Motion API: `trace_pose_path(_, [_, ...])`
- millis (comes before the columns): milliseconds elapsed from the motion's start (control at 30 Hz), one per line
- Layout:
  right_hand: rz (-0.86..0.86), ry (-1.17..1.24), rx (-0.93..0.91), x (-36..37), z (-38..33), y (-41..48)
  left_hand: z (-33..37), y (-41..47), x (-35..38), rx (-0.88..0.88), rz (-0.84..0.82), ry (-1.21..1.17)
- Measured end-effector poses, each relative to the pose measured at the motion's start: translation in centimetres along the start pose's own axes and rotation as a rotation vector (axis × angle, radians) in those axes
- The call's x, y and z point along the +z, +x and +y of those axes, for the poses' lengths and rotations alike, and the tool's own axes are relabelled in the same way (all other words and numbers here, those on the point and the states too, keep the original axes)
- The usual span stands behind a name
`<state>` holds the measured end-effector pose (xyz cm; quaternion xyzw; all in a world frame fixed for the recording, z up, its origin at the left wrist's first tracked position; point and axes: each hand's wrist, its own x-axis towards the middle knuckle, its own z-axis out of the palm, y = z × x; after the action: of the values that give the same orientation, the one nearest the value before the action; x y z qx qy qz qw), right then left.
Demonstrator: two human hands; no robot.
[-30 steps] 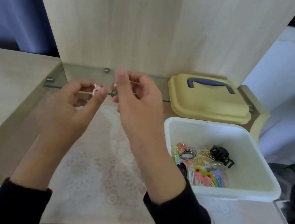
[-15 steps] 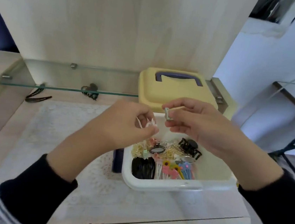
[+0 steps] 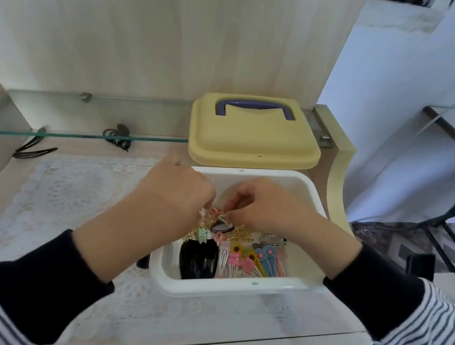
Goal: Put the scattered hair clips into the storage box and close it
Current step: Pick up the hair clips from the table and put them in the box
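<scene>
The open white storage box [image 3: 235, 290] sits on the table at right of centre. It holds a black claw clip [image 3: 198, 259], several pastel snap clips [image 3: 250, 263] and gold-coloured pieces. Both my hands are lowered into the box. My left hand [image 3: 178, 195] has its fingers curled and pinches a small pale hair clip [image 3: 202, 213] just above the pile. Close beside it, my right hand [image 3: 267, 208] pinches another small clip [image 3: 220, 216], mostly hidden by the fingertips. The yellow lid [image 3: 252, 144] with a purple handle lies flat behind the box.
Black bobby pins [image 3: 34, 150] lie at the far left of the table. A black hair tie bundle [image 3: 117, 135] rests under the glass shelf [image 3: 83, 135]. A lace mat [image 3: 76, 197] covers the table. The table's front edge [image 3: 230, 340] is close, with a drop to the right.
Both hands carried their small clips from the glass shelf at left over to the box, then dropped down into it. The view swung right with them.
</scene>
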<state>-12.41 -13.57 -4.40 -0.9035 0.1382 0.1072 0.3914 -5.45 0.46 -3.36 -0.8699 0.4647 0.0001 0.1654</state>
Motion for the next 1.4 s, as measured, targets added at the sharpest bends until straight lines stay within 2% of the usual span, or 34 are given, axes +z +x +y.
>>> trace_pose_path(167, [-0.033, -0.033, -0.078, 0.6, -0.2, 0.6, 0.8, 1.0, 0.4, -0.053, -0.052, 0.160])
trace_pose_path(500, [0.041, -0.010, -0.074, -1.4, 1.3, -0.7, 0.9, 1.0, 1.3, -0.042, 0.004, 0.121])
trace_pose_path(633, [0.091, -0.005, -0.072, -2.0, 1.4, -1.6, 0.1, -0.2, 0.5, -0.002, 0.137, -0.062])
trace_pose_path(767, [0.147, 0.027, -0.067, -2.2, 1.3, -2.1, -1.0, -1.7, 1.0, 0.029, 0.408, -0.297])
trace_pose_path(1000, [0.357, 0.138, -0.148, -0.6, -0.9, -2.8, -2.3, -2.8, 3.4, -0.125, 0.707, -0.613])
trace_pose_path(1233, [0.616, 0.284, -0.333, 3.4, -5.6, -3.3, -3.1, -4.7, 6.9, -0.291, 0.860, -0.770])
trace_pose_path(1400, [0.694, 0.216, -0.511, 7.8, -9.4, -2.6, -5.0, -6.0, 9.8, -0.489, 0.864, -0.778])
